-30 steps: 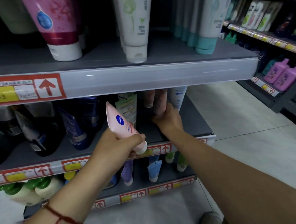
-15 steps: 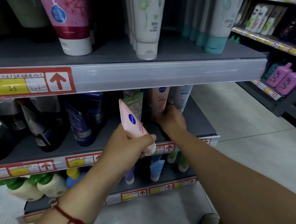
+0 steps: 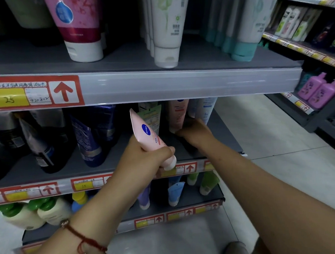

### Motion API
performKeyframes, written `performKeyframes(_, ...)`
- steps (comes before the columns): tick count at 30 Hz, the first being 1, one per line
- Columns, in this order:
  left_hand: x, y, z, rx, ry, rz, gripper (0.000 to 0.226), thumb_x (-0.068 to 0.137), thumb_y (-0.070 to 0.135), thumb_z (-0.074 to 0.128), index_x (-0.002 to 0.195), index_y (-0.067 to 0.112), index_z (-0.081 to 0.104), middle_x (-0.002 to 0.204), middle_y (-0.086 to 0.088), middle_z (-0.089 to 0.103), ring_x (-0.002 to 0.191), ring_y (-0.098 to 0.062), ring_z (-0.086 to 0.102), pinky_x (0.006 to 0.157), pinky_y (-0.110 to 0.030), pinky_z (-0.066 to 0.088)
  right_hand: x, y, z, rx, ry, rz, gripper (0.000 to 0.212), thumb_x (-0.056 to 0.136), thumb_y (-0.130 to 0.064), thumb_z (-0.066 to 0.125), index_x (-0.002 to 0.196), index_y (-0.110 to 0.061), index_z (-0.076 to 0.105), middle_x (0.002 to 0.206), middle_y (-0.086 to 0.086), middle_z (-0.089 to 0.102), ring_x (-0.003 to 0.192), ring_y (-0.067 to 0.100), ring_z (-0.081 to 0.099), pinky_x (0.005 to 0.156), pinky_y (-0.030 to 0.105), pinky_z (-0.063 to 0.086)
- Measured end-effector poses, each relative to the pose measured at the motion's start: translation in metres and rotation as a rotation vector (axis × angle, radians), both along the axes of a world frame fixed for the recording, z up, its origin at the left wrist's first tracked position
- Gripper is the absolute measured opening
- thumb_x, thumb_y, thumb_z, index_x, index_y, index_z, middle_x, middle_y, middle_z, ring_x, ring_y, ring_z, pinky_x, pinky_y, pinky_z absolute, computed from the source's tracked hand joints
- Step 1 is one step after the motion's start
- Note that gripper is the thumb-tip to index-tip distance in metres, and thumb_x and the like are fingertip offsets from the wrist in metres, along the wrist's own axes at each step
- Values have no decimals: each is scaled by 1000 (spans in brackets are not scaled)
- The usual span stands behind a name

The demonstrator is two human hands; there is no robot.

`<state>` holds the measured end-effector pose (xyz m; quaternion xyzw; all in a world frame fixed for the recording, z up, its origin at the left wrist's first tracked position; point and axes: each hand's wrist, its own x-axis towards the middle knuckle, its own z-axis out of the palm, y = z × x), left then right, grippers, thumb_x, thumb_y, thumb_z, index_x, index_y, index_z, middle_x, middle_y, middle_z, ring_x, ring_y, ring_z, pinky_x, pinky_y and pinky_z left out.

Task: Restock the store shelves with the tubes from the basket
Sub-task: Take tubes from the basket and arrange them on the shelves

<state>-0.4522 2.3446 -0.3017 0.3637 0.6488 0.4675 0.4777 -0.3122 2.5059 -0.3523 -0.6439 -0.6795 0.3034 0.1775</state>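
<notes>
My left hand (image 3: 145, 159) grips a pink Nivea tube (image 3: 147, 134) near its white cap, crimped end tilted up and left, in front of the middle shelf (image 3: 47, 171). My right hand (image 3: 196, 134) reaches onto that shelf and holds the base of a second pink tube (image 3: 176, 114) standing cap-down beside a white and blue tube (image 3: 206, 109). A green tube (image 3: 152, 116) stands behind the held one. The basket is not in view.
Dark blue and black tubes (image 3: 92, 135) fill the middle shelf's left side. Large tubes (image 3: 166, 28) stand on the top shelf (image 3: 179, 85). Small tubes and green-capped bottles (image 3: 40, 211) sit on the bottom shelf. A second shelving unit (image 3: 317, 90) with purple bottles runs along the right, across a tiled aisle.
The view has shifted slightly downward. My right hand has set the second pink tube upright deeper on the middle shelf. My left hand has held its tube almost still.
</notes>
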Motion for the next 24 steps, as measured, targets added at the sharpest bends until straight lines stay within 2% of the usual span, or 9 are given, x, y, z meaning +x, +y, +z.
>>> performKeyframes(2,5,2,0,23,1,-6,77,58,41,83,127,19,58,108,-2,73,96,-20,71,78,-35,61,12,-15,20,-52,-57,167,35,75,-26,68,109,-18,67,103,5,71,90,22,64,68,29,48)
performKeyframes(3,8,3,-1,31,3,-11,77,58,40,83,127,19,58,109,-2,72,97,-20,71,79,-35,61,19,-25,29,-122,-3,238,33,75,-16,68,108,-16,67,105,5,70,93,20,64,72,30,51)
performKeyframes(6,18,6,-3,63,50,-25,71,67,32,85,131,21,55,111,-1,70,98,-17,69,77,-32,60,29,-57,48,-309,235,498,58,73,-4,73,127,-20,59,120,-2,67,111,11,64,92,26,54)
performKeyframes(9,29,10,-3,119,154,-19,60,75,25,83,128,21,56,109,2,68,91,-7,65,61,-14,50,28,-69,46,-213,265,591,53,75,0,76,123,-19,63,116,-6,71,105,3,66,91,21,54)
performKeyframes(12,36,14,-2,159,227,-38,60,77,23,82,130,21,55,113,1,67,91,-4,62,55,-7,44,29,-66,42,19,202,565,47,77,-8,79,121,-18,66,111,-9,71,96,-3,65,84,10,49)
performKeyframes(14,37,15,-1,183,283,-54,63,76,24,82,132,24,53,115,3,66,94,-5,62,58,-7,45,31,-59,37,101,147,493,43,79,-16,77,120,-17,65,111,-6,70,94,2,64,80,13,48)
performKeyframes(17,28,11,4,220,493,-17,62,77,35,79,132,31,50,118,6,61,101,-11,61,74,-22,48,30,-46,22,102,96,328,43,74,-25,79,113,-16,63,103,-2,70,91,12,64,76,25,51)
performKeyframes(20,11,5,15,303,677,96,46,82,36,74,122,28,53,112,2,60,96,-17,60,79,-35,51,27,-33,9,92,69,240,46,70,-31,81,109,-15,62,99,-1,69,90,17,64,74,30,52)
performKeyframes(24,-8,7,23,323,837,169,51,84,29,72,131,26,51,116,-5,50,101,-29,58,84,-36,46,20,-27,-1,57,117,171,51,68,-34,83,112,-17,62,104,-3,70,94,16,65,81,32,53)
